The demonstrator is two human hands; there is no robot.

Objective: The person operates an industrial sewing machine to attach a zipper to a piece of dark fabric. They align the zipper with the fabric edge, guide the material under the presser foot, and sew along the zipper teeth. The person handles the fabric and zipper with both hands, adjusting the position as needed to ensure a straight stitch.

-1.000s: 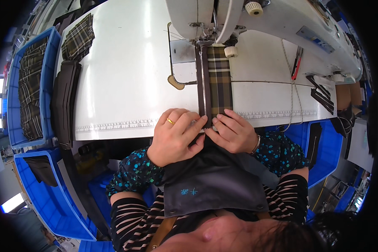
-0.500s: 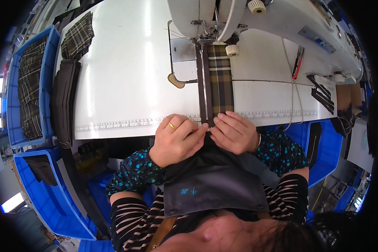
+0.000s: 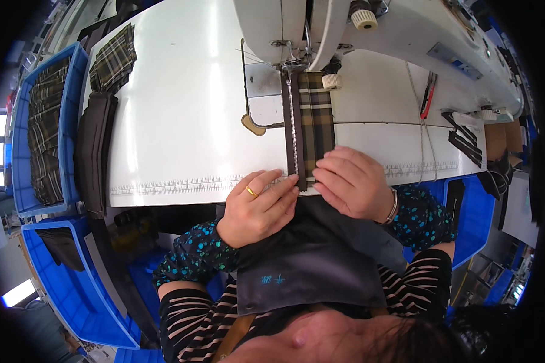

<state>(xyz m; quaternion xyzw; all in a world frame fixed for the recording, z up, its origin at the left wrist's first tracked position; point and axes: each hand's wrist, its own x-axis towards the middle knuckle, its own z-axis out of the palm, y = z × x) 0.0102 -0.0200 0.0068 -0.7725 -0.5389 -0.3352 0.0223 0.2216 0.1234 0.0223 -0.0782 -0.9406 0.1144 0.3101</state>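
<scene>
A dark brown zipper [image 3: 293,133] with metal teeth lies lengthwise along the left side of a plaid fabric strip [image 3: 317,127]. The far ends of both lie beneath the needle area of a white sewing machine [image 3: 269,27]. At the table's near edge my left hand [image 3: 257,206], with a gold ring, pinches the near end of the zipper. My right hand [image 3: 354,184] is closed at the near right corner of the plaid strip, its bent fingertips against the cloth. The undersides of the fingertips are hidden.
Plaid pieces [image 3: 114,59] and a stack of dark folded pieces [image 3: 97,151] lie at the table's left. Beside them is a blue bin [image 3: 75,103] of plaid cloth. Red-handled snips [image 3: 428,100] and dark strips [image 3: 464,138] lie right. A printed ruler [image 3: 181,184] runs along the near edge.
My right hand has shifted right and its fingers have spread a little from the zipper's end to the plaid strip's edge. My left hand stays at the zipper end, its fingers flatter.
</scene>
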